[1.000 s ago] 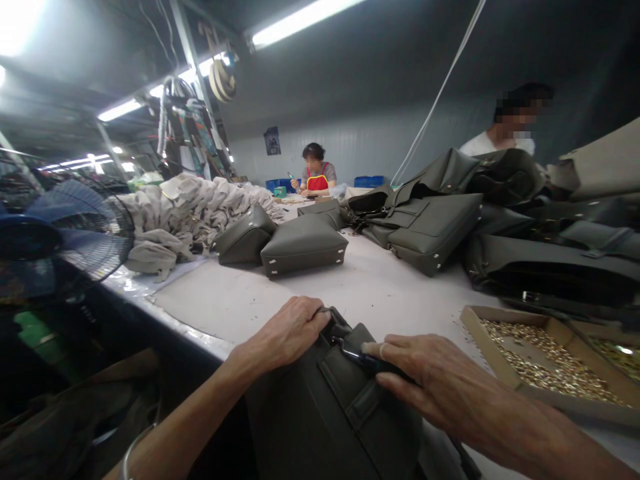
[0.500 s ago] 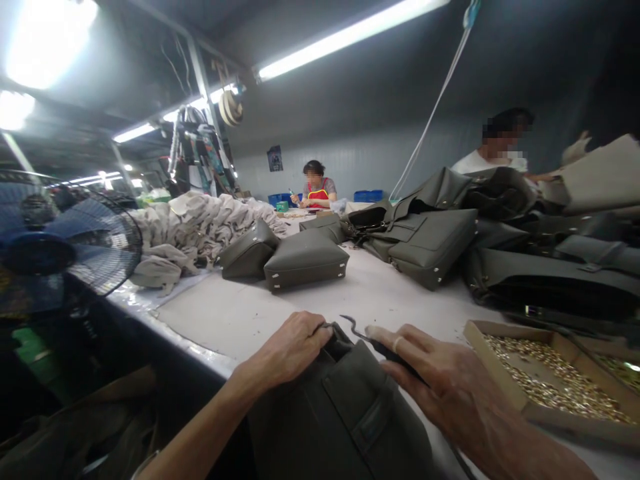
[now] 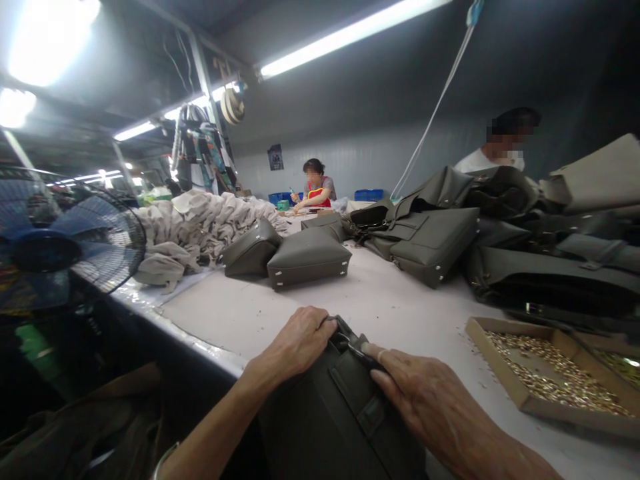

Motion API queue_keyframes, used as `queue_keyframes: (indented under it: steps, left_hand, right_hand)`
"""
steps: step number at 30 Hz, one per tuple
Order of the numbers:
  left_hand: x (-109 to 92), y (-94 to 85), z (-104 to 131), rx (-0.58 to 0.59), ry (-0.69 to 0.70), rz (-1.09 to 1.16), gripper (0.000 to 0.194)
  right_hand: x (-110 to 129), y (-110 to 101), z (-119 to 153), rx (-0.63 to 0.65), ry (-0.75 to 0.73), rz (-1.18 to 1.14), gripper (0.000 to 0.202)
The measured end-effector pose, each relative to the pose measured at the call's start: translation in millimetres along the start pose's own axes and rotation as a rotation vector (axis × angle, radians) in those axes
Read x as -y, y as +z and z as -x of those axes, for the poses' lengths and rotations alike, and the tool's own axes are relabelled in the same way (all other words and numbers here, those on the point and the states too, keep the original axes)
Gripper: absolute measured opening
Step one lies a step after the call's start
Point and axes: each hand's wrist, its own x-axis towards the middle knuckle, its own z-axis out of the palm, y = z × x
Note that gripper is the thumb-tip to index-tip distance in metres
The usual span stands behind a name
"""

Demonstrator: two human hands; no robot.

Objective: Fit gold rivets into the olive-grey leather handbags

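Note:
A dark grey-green leather bag [image 3: 320, 407] stands at the bottom centre, against the table's front edge. My left hand [image 3: 300, 340] pinches the bag's upper rim at its left end. In my right hand [image 3: 415, 383] is a hooked metal tool [image 3: 345, 341], its curved tip at the bag's top opening between the two hands. The handle is mostly hidden by my fingers, and the very point of the hook is hard to make out. A strap with a loop lies on the bag's side facing me.
Cardboard tray [image 3: 523, 397] with small gold-coloured metal pieces at right. Finished-looking bags [image 3: 310, 257] lie mid-table, more bags [image 3: 435, 243] pile up at right. Pale cloth heap [image 3: 200, 227] and blue fan [image 3: 47, 250] at left. Two people sit or stand beyond.
The hooked tool has moved left and down from beside the bag to its top opening, with my right hand closer to my left. My left hand still grips the rim.

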Motion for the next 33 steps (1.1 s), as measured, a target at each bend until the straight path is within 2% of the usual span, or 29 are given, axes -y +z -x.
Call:
queue_keyframes:
  steps: [3, 9, 14, 18, 20, 26, 28, 33]
  left_hand:
    - [-2, 1.4, -2, 0.007, -0.001, -0.009, 0.033]
    - [-6, 6.3, -4, 0.001, -0.011, -0.049, 0.031]
    - [-6, 9.1, -3, -0.006, -0.004, -0.036, 0.030]
    - [-1, 7.5, -2, -0.018, -0.006, -0.007, 0.031]
    - [2, 6.2, -2, -0.016, 0.003, 0.010, 0.031]
    - [13, 1.2, 0, 0.000, 0.028, 0.066, 0.032]
    - [16, -1.0, 2, -0.009, 0.025, 0.096, 0.032]
    - [20, -6.8, 7, -0.012, 0.019, 0.221, 0.032]
  right_hand:
    - [3, 1, -3, 0.011, 0.088, -0.016, 0.022]
    - [6, -3, -10, 0.179, 0.239, 0.072, 0.018]
    - [-3, -9, -12, 0.133, 0.107, -0.005, 0.021]
    - [-3, -18, -18, 0.222, 0.097, -0.071, 0.014]
    - [-4, -20, -21, 0.219, 0.072, -0.117, 0.013]
    - [-19, -10, -23, 0.087, -0.055, -0.527, 0.021]
    - [-23, -5, -24, 0.117, -0.025, -0.721, 0.023]
    - [-27, 14, -28, 0.304, 0.096, -1.233, 0.038]
